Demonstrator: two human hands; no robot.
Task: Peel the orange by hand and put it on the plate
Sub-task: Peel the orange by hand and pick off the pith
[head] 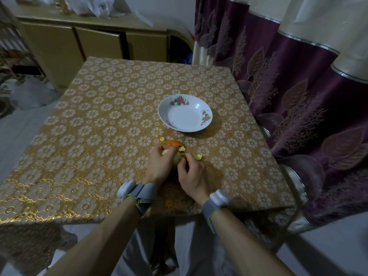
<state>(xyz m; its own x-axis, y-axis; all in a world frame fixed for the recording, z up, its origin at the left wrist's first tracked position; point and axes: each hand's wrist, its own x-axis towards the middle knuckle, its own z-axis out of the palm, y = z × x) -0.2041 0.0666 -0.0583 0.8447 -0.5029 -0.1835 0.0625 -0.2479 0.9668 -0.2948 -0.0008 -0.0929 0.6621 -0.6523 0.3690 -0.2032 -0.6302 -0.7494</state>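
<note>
left hand [159, 164] is cupping the half-peeled orange [177, 157] with curled fingers, over the table [99, 116] near the plate [185, 113]; right hand [192, 174] is pinching a peel flap [197, 156] pointing right. the orange's long axis cannot be told.

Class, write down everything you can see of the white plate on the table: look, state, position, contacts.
The plate is a round, shallow white dish, glossy like glazed ceramic, with pink flower sprays and green leaves printed inside its rim. It holds nothing. It sits upright on the gold-patterned table, toward the right side. Only the table touches it; the peel scraps and the orange are nearer the person, apart from it.
</note>
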